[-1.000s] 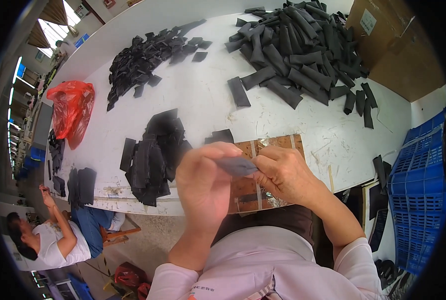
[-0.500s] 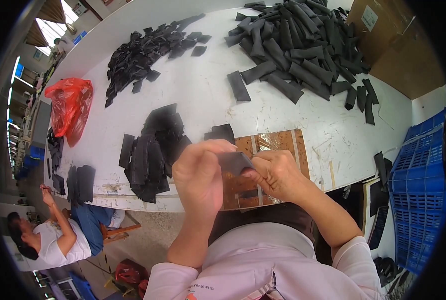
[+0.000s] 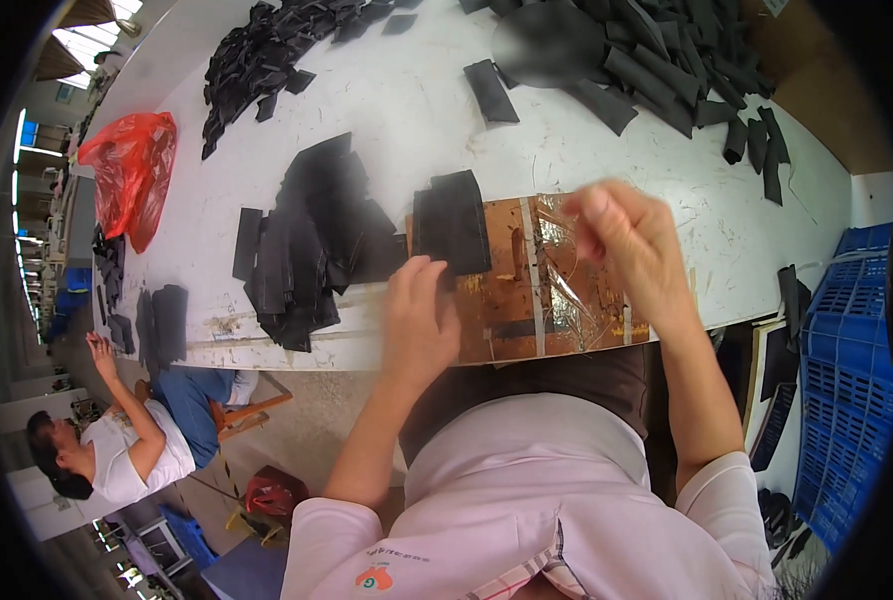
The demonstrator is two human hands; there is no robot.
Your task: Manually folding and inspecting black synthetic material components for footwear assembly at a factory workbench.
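left fingers (image 3: pixel 406 283): loosely parted, at near edge of black pieces (image 3: pixel 452 218), contact unclear | right fingers (image 3: pixel 598 212): curled, blurred, grasp cannot be told | brown board (image 3: pixel 481 312): between them | dark pile (image 3: pixel 301 245): left of left fingers, on worktop (image 3: pixel 416 115)

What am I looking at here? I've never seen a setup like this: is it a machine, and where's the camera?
There's no machine, only a person's bare hands. The camera sits on their head, looking down; its wide lens bends straight edges.

On the white table lie a pile of black pieces, dark tubes, a red bag and a brown board.

The left hand is beside the flat black stack on the board; contact is unclear. The blurred right hand is raised, with nothing visible in it.
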